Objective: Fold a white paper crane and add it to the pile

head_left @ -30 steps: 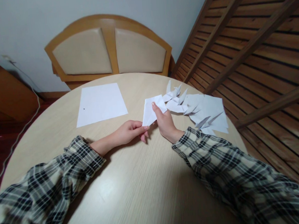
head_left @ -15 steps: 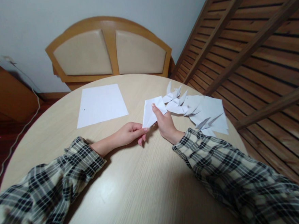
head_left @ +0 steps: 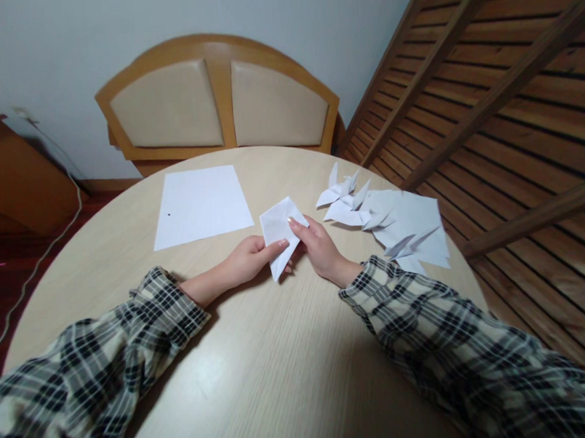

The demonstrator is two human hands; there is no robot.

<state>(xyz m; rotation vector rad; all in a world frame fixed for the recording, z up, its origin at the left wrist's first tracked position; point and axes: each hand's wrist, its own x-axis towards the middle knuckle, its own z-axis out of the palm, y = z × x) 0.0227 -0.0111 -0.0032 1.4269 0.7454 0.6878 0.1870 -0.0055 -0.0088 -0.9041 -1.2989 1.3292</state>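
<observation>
A folded piece of white paper (head_left: 279, 225), kite-shaped with a narrow point toward me, is held between both hands above the table. My left hand (head_left: 248, 259) pinches its left side, the thumb lying on top near the lower part. On the right edge my right hand (head_left: 322, 249) grips it, its thumb pressed on the upper face. The other fingers of both hands are mostly hidden beneath the paper. Right of my right hand lie several folded paper cranes (head_left: 344, 209), partly over white sheets (head_left: 417, 220).
A flat white sheet (head_left: 201, 205) with a small dark dot lies on the left of the round wooden table (head_left: 244, 382). Beyond the table stands a padded wooden headboard (head_left: 224, 103). A slatted wooden panel (head_left: 504, 97) rises at the right. A cable (head_left: 40, 273) runs along the left.
The folded paper has shifted slightly left and turned, its narrow point now lower and nearer me. My left thumb has moved from the tip up onto the paper's face.
</observation>
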